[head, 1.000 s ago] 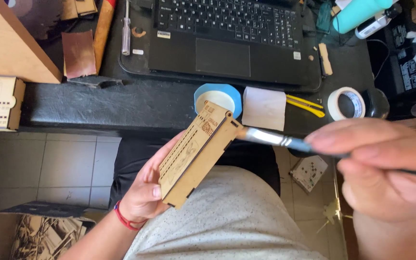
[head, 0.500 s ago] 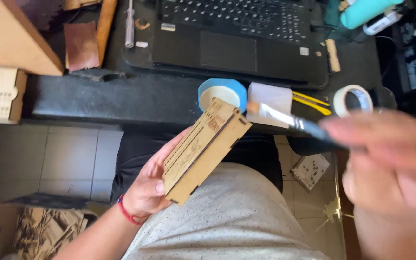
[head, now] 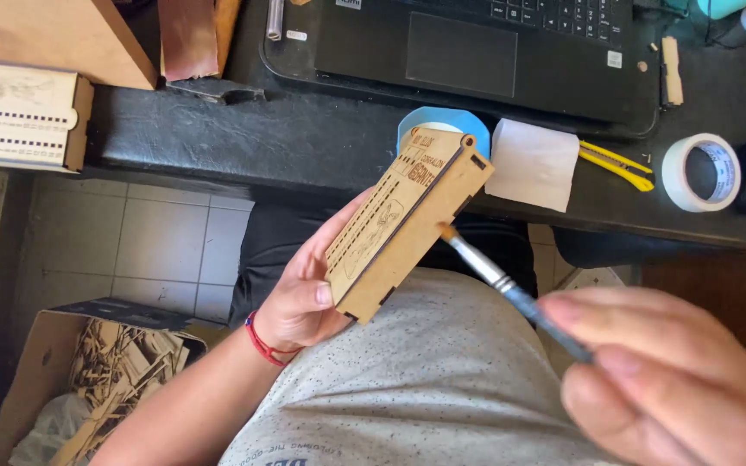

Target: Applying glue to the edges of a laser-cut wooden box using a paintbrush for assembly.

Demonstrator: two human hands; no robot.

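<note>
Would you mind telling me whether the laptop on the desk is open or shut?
Open. The laptop shows its keyboard and touchpad facing up on the black desk; its screen lies outside the view.

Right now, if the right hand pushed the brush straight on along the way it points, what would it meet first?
Most likely the long side edge of the engraved wooden box that the left hand holds. The right hand aims the paintbrush up-left, bristles at or nearly touching that edge; depth is unclear.
</note>
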